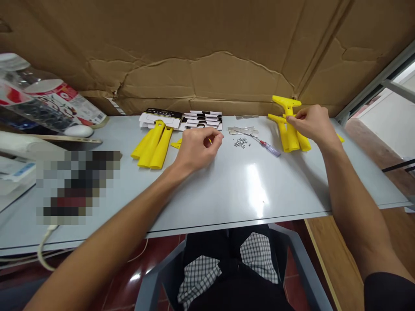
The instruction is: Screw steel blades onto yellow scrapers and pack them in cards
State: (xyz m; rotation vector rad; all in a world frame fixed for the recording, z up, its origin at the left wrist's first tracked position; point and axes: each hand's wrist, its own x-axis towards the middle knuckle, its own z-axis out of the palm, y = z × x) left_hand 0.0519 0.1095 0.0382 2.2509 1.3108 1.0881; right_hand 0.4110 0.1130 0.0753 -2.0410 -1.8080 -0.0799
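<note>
My right hand (pixel 313 123) pinches a yellow T-shaped plastic scraper handle (pixel 292 136) near its neck, wide head up. More yellow scraper handles (pixel 281 129) stand or lean close around it. My left hand (pixel 199 149) hovers over the table's middle, thumb and forefinger curled together; whether anything small is between them is hidden. Small yellow plastic pieces (pixel 177 144) lie behind that hand, partly covered by it. Between the hands are a pile of small screws (pixel 241 143), thin metal blades (pixel 248 130) and a screwdriver (pixel 269 148) with a clear handle and red collar.
Several yellow tubular handles (pixel 156 147) rest at the left beside stacked black-and-white cards (pixel 202 119). Bottles (pixel 61 99), a white mouse (pixel 78 131) and a pixelated object (pixel 81 185) with a cable occupy the left side. Cardboard (pixel 207 56) walls the back of the table (pixel 227 194).
</note>
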